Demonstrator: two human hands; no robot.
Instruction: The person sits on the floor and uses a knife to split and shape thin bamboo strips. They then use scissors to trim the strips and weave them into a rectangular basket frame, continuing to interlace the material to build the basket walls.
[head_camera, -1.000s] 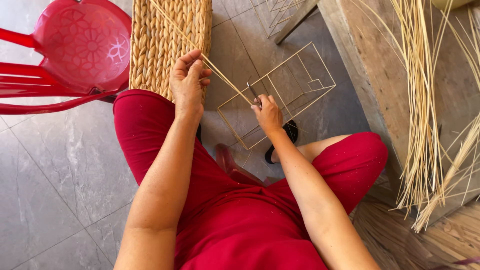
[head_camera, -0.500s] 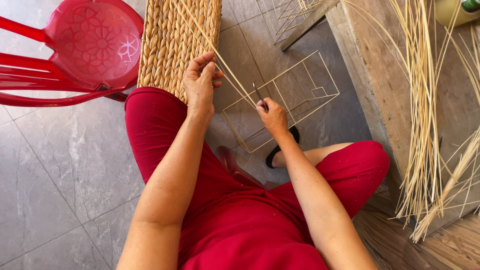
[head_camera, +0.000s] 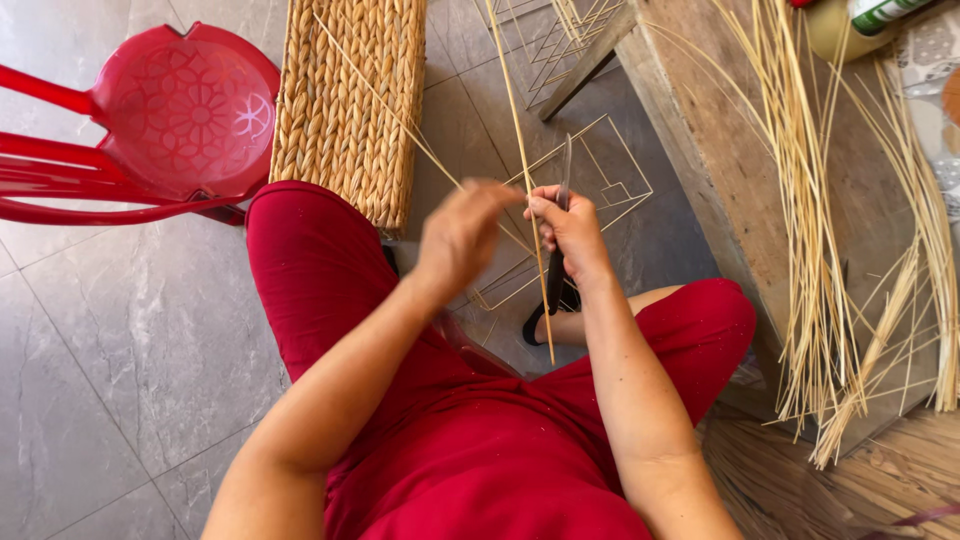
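I sit in red trousers above a thin wire frame (head_camera: 612, 178) that lies on the grey tile floor. My right hand (head_camera: 572, 228) is closed on a long pale reed strand (head_camera: 518, 130), which runs nearly upright from the top of the view down past the hand. A slim dark tool, blurred, seems to lie along that hand's fingers. My left hand (head_camera: 462, 238) is blurred with motion, its fingers pinched together right beside my right hand, at a second thin strand (head_camera: 385, 95) slanting up to the left.
A woven straw panel (head_camera: 345, 100) lies at the upper left, beside a red plastic chair (head_camera: 190, 110). A wooden bench (head_camera: 720, 170) on the right carries bundles of loose reeds (head_camera: 800, 220). Another wire frame (head_camera: 560, 45) leans at the top. A black sandal (head_camera: 535, 325) shows under my hands.
My left hand has swung right, from the edge of the woven panel to my right hand. The long strand has turned from slanted to nearly upright.
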